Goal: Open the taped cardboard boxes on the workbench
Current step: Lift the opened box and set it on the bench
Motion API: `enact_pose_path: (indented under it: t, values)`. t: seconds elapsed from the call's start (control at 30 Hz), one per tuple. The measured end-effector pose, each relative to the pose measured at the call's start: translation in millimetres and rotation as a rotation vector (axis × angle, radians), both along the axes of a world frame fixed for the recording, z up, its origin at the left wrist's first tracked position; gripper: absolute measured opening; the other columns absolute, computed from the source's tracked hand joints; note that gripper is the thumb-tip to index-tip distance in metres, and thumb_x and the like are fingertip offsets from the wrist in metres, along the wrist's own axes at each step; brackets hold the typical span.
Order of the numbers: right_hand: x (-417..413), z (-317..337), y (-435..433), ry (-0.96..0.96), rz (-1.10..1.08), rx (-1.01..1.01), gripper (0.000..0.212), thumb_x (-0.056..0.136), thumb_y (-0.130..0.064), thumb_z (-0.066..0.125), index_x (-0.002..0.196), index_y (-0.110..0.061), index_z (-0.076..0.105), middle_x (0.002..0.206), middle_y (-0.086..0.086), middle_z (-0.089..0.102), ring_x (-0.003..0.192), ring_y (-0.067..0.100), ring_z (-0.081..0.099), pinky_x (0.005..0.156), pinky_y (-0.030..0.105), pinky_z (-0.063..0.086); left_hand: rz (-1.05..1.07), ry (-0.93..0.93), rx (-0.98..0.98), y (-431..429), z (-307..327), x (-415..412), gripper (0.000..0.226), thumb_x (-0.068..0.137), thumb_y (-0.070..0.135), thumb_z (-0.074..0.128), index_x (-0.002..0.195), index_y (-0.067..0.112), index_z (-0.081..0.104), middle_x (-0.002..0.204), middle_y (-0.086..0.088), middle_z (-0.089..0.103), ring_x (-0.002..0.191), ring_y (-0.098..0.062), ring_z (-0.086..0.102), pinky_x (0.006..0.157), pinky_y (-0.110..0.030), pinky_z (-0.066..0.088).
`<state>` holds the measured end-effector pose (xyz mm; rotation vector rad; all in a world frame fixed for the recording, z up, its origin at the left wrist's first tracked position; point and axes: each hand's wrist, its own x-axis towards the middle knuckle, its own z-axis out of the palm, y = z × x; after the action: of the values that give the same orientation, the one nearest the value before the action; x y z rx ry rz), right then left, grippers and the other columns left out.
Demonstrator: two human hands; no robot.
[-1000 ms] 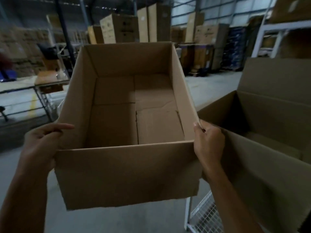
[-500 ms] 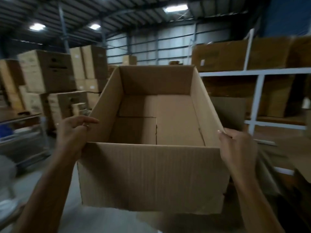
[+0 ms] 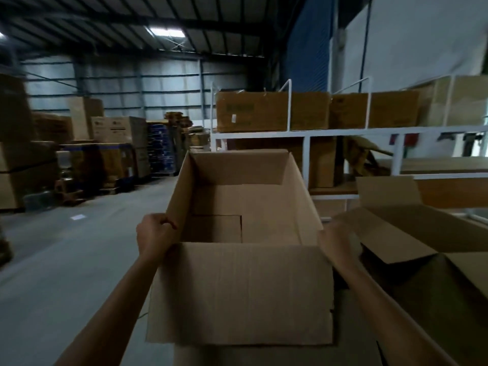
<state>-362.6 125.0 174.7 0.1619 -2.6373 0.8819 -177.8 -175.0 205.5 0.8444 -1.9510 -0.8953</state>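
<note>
Warehouse setting, pretty dim, with a steel roof and a couple of skylight panels overhead, a bare concrete floor (image 3: 66, 260) running off to the left, and stacks of cartons on pallets (image 3: 111, 154) far left. Far right is a white shelving rack (image 3: 303, 133) with closed brown boxes on its top shelf.

Front and centre is the open cardboard box (image 3: 237, 294), held up in the air between both hands, top flaps gone or folded out of sight, nothing inside but the bottom flaps. No bench visible under it that I can tell. The left hand (image 3: 154, 237) is clenched around the near left corner, fingers curled over the top edge. The right hand (image 3: 336, 245) is pressed on the near right corner and looks like it's gripping the wall too, but it's blurry, so I wouldn't swear how the fingers sit.

Handling-wise I'd guess it's light, being empty, and stiff enough along the corrugated walls, though the sides will bow if you squeeze mid-panel. Corners and the top rim are the sensible places to hold, which is what's going on. Dry cardboard, so not slippery.

Just right of it sits a second opened box (image 3: 422, 260), flaps standing up, near the right forearm.
</note>
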Motion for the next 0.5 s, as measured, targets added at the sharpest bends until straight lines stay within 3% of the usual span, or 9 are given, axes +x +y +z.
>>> enact_pose_path:
  t: [0.13,0.27,0.4,0.5]
  values:
    - [11.0,-38.9,-3.7,-0.232,-0.075,-0.006,0.025,0.093,-0.025,0.053,0.105,-0.009,0.067,0.104,0.013,0.066,0.097,0.032,0.064,0.079,0.038,0.051,-0.048,0.002,-0.056,-0.2,-4.3,-7.3,0.026,0.089,0.002,0.053,0.075,0.022,0.063,0.092,-0.013,0.066,0.077,-0.028,0.063,0.07,-0.041,0.058]
    - [27.8,-51.3,-4.9,-0.343,-0.078,0.098,0.026,0.097,-0.023,0.048,0.113,-0.012,0.064,0.111,0.01,0.062,0.109,0.029,0.058,0.076,0.037,0.038,-0.123,-0.009,-0.116,3.7,-10.5,-9.7,0.026,0.093,0.005,0.047,0.11,0.015,0.063,0.115,-0.017,0.064,0.098,-0.034,0.06,0.077,-0.039,0.054]
    - [32.8,-45.7,-9.3,-0.351,-0.069,0.173,0.028,0.096,-0.028,0.051,0.115,-0.009,0.06,0.121,0.011,0.062,0.112,0.03,0.057,0.077,0.036,0.039,-0.104,0.021,-0.106,2.2,-10.6,-11.7,0.033,0.095,0.006,0.046,0.125,0.016,0.055,0.118,-0.016,0.061,0.093,-0.03,0.057,0.06,-0.029,0.043]
    - [38.4,-46.6,-11.6,-0.403,-0.11,0.268,0.031,0.095,-0.035,0.049,0.111,-0.013,0.062,0.122,0.012,0.061,0.111,0.031,0.056,0.083,0.043,0.041,-0.036,0.048,-0.07,-0.7,-14.9,-12.8,0.038,0.095,0.013,0.051,0.132,0.022,0.047,0.126,-0.015,0.058,0.107,-0.033,0.055,0.083,-0.046,0.051]
